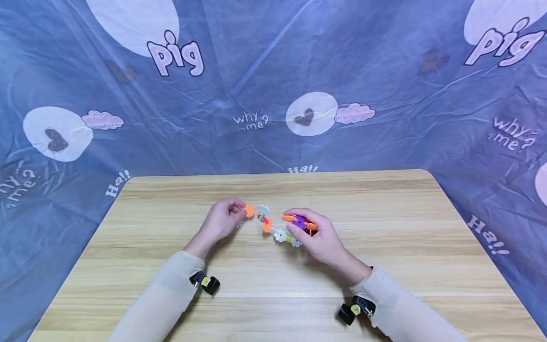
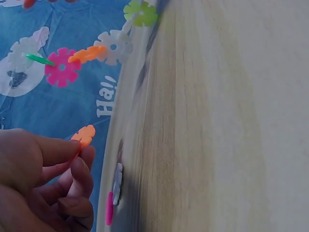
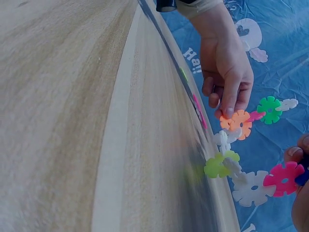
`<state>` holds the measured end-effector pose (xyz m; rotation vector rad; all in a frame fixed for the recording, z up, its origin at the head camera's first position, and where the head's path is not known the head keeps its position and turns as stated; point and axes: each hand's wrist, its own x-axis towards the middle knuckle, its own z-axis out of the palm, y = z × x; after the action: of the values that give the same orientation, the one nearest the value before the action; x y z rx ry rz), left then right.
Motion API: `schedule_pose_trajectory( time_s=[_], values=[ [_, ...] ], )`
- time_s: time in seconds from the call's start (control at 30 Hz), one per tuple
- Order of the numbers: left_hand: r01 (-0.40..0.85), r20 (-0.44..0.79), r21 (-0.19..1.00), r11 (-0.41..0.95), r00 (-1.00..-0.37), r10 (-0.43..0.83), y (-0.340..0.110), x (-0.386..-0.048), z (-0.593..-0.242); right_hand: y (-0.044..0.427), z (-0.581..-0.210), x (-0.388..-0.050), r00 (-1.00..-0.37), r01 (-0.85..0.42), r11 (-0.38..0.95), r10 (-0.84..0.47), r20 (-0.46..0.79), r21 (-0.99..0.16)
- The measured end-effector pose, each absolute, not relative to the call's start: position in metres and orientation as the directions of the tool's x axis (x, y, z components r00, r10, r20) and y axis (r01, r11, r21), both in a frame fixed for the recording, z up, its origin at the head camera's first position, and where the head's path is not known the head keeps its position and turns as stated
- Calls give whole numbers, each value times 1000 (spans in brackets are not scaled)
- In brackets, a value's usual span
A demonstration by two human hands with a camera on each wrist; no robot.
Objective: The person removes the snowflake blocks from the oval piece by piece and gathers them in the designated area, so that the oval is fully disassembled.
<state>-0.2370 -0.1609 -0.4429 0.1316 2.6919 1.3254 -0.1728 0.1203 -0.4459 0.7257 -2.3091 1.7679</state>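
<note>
In the head view my left hand pinches a single orange flower-shaped disc between thumb and fingertips; the left wrist view shows this orange disc apart from the linked chain. My right hand grips a cluster of purple and orange discs. From it runs a curved chain of interlocked discs: pink, white, yellow-green, white, orange, pink, green and white at the free end. Fingers partly hide the held cluster.
On the wooden table, a whitish disc and a pink disc lie close to the left hand. A blue printed cloth stands behind and beside the table.
</note>
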Motion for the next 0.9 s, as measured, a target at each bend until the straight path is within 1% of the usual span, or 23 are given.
schedule_pose_trajectory(
  time_s=[0.17,0.3,0.53,0.77,0.9],
  values=[
    [30,-86,744,668,-986,141,-158,-245,-443,119,-444,-173,-874,-455,198,-285,393,-868],
    [37,-109,683,730,-982,152,-156,-251,-443,118,-443,-173,-878,-447,196,-284,385,-873],
    [15,-144,613,790,-981,130,-154,-257,-446,118,-442,-173,-878,-441,184,-291,380,-878],
    [45,-106,559,828,-986,125,-150,-256,-444,118,-443,-172,-871,-455,175,-293,395,-873],
    [51,-89,565,824,-989,122,-149,-253,-444,118,-444,-170,-872,-452,176,-295,391,-875]
  ],
)
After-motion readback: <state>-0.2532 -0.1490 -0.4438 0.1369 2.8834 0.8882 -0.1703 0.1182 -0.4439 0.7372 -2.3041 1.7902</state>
